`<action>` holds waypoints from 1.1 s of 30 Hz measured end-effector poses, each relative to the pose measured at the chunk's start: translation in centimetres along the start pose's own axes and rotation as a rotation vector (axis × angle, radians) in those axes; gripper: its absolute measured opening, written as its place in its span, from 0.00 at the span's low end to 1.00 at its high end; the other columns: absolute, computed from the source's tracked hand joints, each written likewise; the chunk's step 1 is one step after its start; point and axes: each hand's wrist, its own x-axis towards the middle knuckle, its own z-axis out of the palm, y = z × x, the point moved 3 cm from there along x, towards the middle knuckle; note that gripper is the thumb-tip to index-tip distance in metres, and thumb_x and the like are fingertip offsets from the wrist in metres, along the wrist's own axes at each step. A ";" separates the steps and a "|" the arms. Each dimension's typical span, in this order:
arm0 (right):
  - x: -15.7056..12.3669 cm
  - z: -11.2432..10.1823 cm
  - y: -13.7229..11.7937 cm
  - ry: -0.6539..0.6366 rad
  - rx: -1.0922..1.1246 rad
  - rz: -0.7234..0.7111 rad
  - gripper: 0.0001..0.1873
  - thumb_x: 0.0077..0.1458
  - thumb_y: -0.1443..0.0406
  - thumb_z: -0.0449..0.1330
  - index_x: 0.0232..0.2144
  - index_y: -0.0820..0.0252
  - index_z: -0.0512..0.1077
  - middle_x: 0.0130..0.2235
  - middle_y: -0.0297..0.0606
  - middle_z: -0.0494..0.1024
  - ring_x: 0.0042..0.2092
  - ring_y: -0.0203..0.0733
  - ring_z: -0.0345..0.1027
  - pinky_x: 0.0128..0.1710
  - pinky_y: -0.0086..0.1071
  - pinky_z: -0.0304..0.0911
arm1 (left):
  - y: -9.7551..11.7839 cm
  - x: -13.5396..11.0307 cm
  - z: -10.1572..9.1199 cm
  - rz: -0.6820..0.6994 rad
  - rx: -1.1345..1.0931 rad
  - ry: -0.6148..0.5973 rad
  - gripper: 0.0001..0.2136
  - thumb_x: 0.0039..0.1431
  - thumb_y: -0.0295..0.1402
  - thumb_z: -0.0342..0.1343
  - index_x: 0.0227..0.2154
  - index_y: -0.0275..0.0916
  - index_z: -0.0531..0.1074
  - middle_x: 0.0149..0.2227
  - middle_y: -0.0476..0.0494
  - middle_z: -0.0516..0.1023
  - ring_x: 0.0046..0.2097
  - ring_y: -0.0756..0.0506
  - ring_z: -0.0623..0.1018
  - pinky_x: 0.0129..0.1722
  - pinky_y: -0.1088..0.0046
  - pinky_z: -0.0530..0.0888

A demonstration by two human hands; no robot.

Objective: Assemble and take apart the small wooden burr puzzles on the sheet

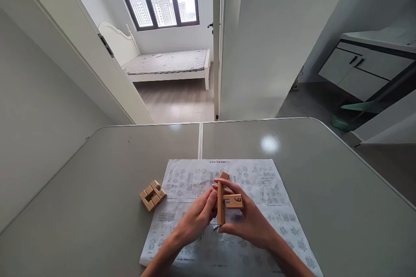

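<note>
Several notched wooden puzzle pieces (221,207) are held together between my two hands above a printed sheet. My left hand (199,214) is closed on the left side of the pieces, its thumb and fingers pressed together. My right hand (248,220) grips the upright bar from the right, with fingers at its upper part and the thumb near its lower end. A notched piece marked with a dark figure like a 7 (234,201) sticks out to the right. The part behind my left fingers is hidden. To the left, a small assembled wooden block puzzle (152,195) rests at the sheet's edge.
The creased instruction sheet (273,190), covered in small diagrams, lies on a grey table (97,190) with a pale seam and rim. Beyond stand a door (260,52), a bed (172,61) under a window, and a white cabinet (367,69) at right.
</note>
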 end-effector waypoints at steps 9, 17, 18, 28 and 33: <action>0.2 0.0 -0.8 -0.022 -0.020 -0.013 0.51 0.44 0.72 0.77 0.66 0.40 0.64 0.69 0.36 0.68 0.69 0.55 0.62 0.70 0.53 0.56 | -0.4 0.3 0.0 0.091 0.053 0.018 0.25 0.69 0.57 0.49 0.48 0.40 0.75 0.41 0.43 0.76 0.41 0.43 0.73 0.44 0.69 0.72; 0.1 -0.1 -0.4 -0.028 -0.097 -0.071 0.52 0.47 0.70 0.74 0.69 0.41 0.59 0.69 0.40 0.67 0.69 0.56 0.63 0.69 0.55 0.60 | -0.1 0.2 0.1 0.075 0.042 0.043 0.24 0.67 0.58 0.52 0.42 0.40 0.76 0.35 0.46 0.73 0.33 0.47 0.68 0.34 0.72 0.69; 0.1 -0.2 -0.4 -0.028 -0.111 -0.084 0.52 0.48 0.68 0.75 0.70 0.41 0.58 0.69 0.40 0.67 0.68 0.57 0.64 0.68 0.55 0.62 | -0.1 0.2 0.0 0.072 0.030 0.057 0.24 0.66 0.58 0.53 0.41 0.40 0.75 0.34 0.47 0.73 0.33 0.47 0.68 0.33 0.72 0.69; 0.4 -1.0 0.9 0.175 -0.723 -0.236 0.34 0.64 0.62 0.64 0.69 0.45 0.59 0.70 0.44 0.63 0.71 0.58 0.56 0.69 0.58 0.60 | -1.0 1.0 -4.6 0.085 -0.194 0.481 0.25 0.56 0.63 0.60 0.30 0.45 0.65 0.23 0.58 0.52 0.24 0.50 0.48 0.24 0.72 0.49; 0.5 -0.4 1.7 0.157 -0.964 -0.252 0.33 0.63 0.61 0.66 0.67 0.48 0.62 0.72 0.48 0.58 0.74 0.63 0.47 0.68 0.64 0.57 | -1.6 1.3 -4.5 0.104 -0.248 0.508 0.26 0.56 0.62 0.61 0.30 0.44 0.61 0.24 0.59 0.50 0.24 0.51 0.47 0.23 0.73 0.47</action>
